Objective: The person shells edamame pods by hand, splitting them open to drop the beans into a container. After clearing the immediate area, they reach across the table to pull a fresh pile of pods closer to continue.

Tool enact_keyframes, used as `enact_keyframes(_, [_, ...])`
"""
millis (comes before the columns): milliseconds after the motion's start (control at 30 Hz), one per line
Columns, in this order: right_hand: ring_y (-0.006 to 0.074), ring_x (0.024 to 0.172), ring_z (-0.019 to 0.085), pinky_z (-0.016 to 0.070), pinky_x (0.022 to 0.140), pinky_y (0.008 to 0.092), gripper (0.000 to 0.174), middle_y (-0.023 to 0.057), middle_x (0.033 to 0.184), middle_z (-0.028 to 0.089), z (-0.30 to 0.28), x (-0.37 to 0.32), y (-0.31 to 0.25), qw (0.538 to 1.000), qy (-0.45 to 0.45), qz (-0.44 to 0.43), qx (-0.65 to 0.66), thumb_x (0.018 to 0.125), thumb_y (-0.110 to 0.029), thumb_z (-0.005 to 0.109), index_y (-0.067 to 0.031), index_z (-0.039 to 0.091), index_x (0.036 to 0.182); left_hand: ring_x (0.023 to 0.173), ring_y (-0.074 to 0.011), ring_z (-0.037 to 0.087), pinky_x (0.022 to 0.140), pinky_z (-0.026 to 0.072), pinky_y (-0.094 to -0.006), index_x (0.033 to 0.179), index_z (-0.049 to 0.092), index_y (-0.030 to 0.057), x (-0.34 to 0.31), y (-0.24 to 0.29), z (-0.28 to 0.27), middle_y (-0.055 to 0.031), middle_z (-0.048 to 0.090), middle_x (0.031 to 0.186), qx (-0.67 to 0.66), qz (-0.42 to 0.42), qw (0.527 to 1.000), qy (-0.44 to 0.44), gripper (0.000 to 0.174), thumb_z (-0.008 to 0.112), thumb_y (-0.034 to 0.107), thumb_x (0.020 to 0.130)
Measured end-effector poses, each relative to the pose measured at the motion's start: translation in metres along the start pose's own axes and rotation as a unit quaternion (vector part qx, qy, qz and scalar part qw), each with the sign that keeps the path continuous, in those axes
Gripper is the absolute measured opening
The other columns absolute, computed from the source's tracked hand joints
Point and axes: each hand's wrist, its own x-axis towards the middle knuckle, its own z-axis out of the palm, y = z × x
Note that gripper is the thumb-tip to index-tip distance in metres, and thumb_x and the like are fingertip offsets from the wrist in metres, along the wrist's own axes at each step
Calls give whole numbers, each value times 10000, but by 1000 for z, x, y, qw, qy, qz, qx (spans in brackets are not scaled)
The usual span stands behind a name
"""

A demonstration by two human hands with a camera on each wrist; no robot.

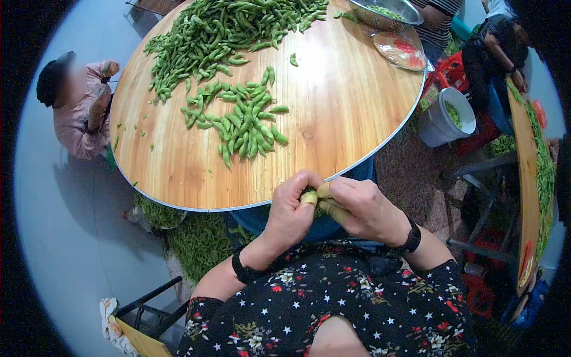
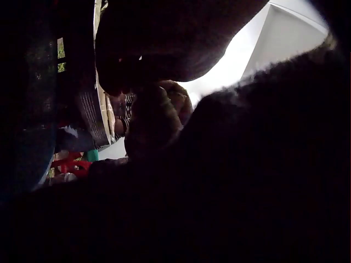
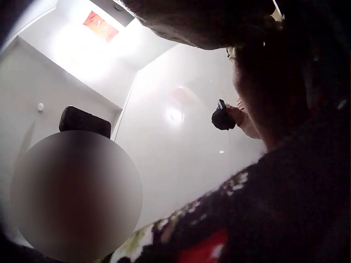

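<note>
At the near edge of the round table my left hand (image 1: 291, 202) and right hand (image 1: 364, 205) meet, fingers curled in and tips together. They pinch a green soybean pod (image 1: 310, 190) between them, mostly hidden by the fingers. Yellowish covers (image 1: 308, 197) wrap the thumb and some fingertips. A small pile of plump green pods (image 1: 247, 128) lies beyond the hands, and a much larger heap (image 1: 220, 35) covers the table's far side. In the left wrist view the fingers (image 2: 153, 112) are dark shapes close together.
Under the near edge of the wooden table (image 1: 333, 119) stands a blue tub (image 1: 253, 220). Discarded green husks (image 1: 199, 244) cover the floor at left. A metal bowl (image 1: 386, 13) sits far right, with a white bucket (image 1: 447, 117) below. A person in pink (image 1: 83, 113) is at left.
</note>
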Motion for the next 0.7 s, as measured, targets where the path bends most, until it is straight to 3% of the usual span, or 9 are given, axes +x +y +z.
enact_keyframes(133, [390, 775, 595, 484, 629, 405, 191, 185, 830, 571, -4, -2, -6, 999, 4, 10, 40, 781, 10, 610, -9, 518, 946, 678, -179, 522, 630, 431, -280, 843, 538, -6, -1, 5, 1, -99, 538, 732, 55, 50, 997, -6, 191, 412, -90, 727])
enact_keyframes(200, [308, 684, 605, 474, 594, 348, 155, 151, 762, 578, -4, -2, -9, 997, 26, 23, 70, 798, -19, 617, -14, 548, 937, 710, -229, 559, 660, 454, -303, 878, 547, -14, -2, 10, -3, -129, 558, 775, 84, 57, 995, -19, 213, 415, -89, 729])
enact_keyframes(233, [308, 684, 605, 474, 594, 348, 155, 151, 762, 578, -6, -1, -7, 997, 26, 23, 70, 798, -19, 617, -14, 548, 937, 710, -229, 559, 660, 454, -303, 878, 547, -14, -3, 10, -4, -129, 558, 775, 84, 57, 995, -19, 213, 415, -89, 729])
enact_keyframes(300, [174, 586, 556, 442, 556, 293, 111, 87, 667, 564, -12, 1, -1, 970, 20, 182, 160, 821, -60, 614, -22, 573, 917, 767, -244, 593, 697, 473, -318, 943, 579, -17, -2, 12, -6, -135, 576, 825, 108, 64, 992, -11, 210, 460, -61, 776])
enact_keyframes(333, [85, 559, 478, 411, 537, 258, 105, 25, 614, 525, -11, 3, 2, 958, 44, 189, 212, 830, -93, 612, -35, 580, 912, 767, -244, 593, 697, 473, -318, 943, 579, -17, -1, 12, -9, -135, 576, 825, 109, 66, 992, -11, 210, 460, -61, 776])
enact_keyframes(433, [76, 572, 471, 409, 538, 256, 109, 13, 623, 516, -8, 6, 11, 949, 48, 214, 226, 836, -100, 610, -41, 583, 923, 782, -259, 609, 704, 484, -327, 1012, 600, -14, 1, 13, -18, -142, 595, 878, 151, 149, 977, 4, 206, 524, -11, 820])
enact_keyframes(500, [68, 575, 458, 405, 540, 250, 115, 10, 629, 504, -6, 8, 13, 947, 49, 220, 229, 832, -101, 620, -42, 585, 925, 823, -195, 597, 734, 489, -301, 1042, 613, -13, 0, 20, -23, -101, 620, 951, 133, 64, 989, -29, 201, 599, 95, 872])
enact_keyframes(567, [67, 582, 456, 403, 542, 252, 107, 9, 634, 508, -4, 11, 11, 973, 64, 153, 162, 832, -99, 624, -38, 593, 914, 785, -224, 609, 692, 488, -315, 1022, 611, -15, 2, 23, -25, -123, 621, 925, 151, 59, 986, -45, 195, 600, 70, 846])
enact_keyframes(700, [67, 591, 449, 399, 545, 249, 109, 7, 630, 496, -4, 14, 8, 957, 34, 185, 222, 822, -97, 642, -32, 602, 899, 753, -250, 626, 649, 486, -328, 992, 606, -23, 2, 14, -26, -151, 617, 853, 159, 53, 984, -58, 199, 575, 12, 799])
